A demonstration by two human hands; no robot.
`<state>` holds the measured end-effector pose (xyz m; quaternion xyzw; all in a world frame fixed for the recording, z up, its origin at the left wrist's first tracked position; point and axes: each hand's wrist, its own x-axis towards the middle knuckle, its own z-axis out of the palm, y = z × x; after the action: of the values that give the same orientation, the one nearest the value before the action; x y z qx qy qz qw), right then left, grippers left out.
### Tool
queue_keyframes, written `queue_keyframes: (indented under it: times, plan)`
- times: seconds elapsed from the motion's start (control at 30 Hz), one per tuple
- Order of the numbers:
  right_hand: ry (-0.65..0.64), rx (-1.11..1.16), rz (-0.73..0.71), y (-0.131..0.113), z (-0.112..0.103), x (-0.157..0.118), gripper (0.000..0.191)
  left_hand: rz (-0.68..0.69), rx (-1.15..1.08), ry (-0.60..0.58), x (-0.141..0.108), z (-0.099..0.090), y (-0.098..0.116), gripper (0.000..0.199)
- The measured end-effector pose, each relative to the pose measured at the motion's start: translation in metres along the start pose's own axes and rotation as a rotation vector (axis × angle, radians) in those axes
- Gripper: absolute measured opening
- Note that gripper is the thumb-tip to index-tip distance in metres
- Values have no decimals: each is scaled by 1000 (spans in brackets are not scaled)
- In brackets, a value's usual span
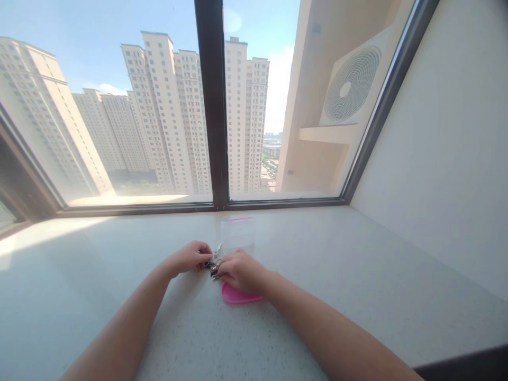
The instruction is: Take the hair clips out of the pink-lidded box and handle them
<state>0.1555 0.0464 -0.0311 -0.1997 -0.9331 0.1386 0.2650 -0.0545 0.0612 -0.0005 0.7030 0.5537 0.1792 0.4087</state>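
Left hand (pixel 191 257) and right hand (pixel 241 272) hold one key bunch (pixel 213 266)

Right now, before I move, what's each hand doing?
Left hand: closed, holding the keys.
Right hand: closed, holding them too.

Pale speckled stone windowsill (pixel 357 254), a pink pad (pixel 240 294) and a clear plastic tub (pixel 237 233) on it

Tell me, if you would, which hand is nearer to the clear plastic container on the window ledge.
Right. The right hand is directly in front of the clear plastic container, at its near edge; the left hand is farther off, in front of it and to its left.
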Motion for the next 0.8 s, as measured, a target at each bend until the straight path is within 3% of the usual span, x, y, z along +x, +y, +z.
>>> queue_keyframes:
  times: [0.13, 0.3, 0.63, 0.8]
  plan:
    - [42, 81, 3, 6, 1, -2, 17, 36, -41, -36, 0, 4, 3, 30]
    - [85, 190, 111, 7, -2, -4, 25, 128, 123, 19, -1, 7, 6, 25]
    - [159, 410, 242, 7, -1, -4, 28, 128, 235, -34, 1, 12, 8, 22]
    - [319, 477, 271, 13, -14, -6, 21, 130, 263, 6, 0, 14, 10, 22]
